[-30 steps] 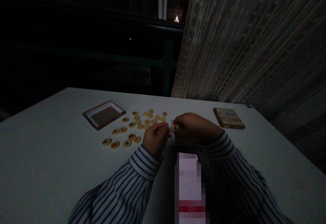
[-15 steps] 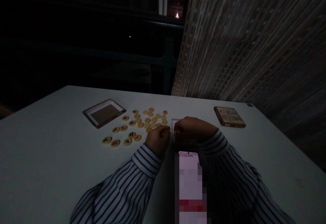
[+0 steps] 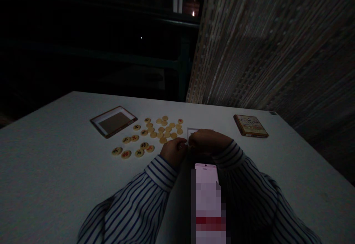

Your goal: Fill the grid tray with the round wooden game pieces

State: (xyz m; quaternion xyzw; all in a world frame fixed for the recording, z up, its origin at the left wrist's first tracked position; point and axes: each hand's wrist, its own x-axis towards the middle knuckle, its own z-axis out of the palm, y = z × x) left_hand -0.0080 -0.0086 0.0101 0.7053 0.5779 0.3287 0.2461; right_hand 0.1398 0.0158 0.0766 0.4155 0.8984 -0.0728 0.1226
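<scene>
My left hand (image 3: pixel 174 152) is closed in a pinch at the left edge of a small white tray (image 3: pixel 191 130). What its fingers grip, if anything, is too dark to tell. My right hand (image 3: pixel 209 141) lies curled over the tray, covering most of it, and its fingertips meet near my left thumb; whatever they hold is hidden. Round Chinese chess pieces (image 3: pixel 161 129) are spread on the table just left and beyond my left hand. Some show black or red characters, while several look blank side up.
An open box lid (image 3: pixel 113 122) lies at the far left of the white table (image 3: pixel 61 155). A closed printed game box (image 3: pixel 250 126) sits at the right. Between my forearms is a lit phone (image 3: pixel 206 177). A string curtain (image 3: pixel 222 51) hangs beyond the table.
My right hand has shifted slightly left, so its fingertips are now closer to my left hand. The pieces and boxes lie as before.
</scene>
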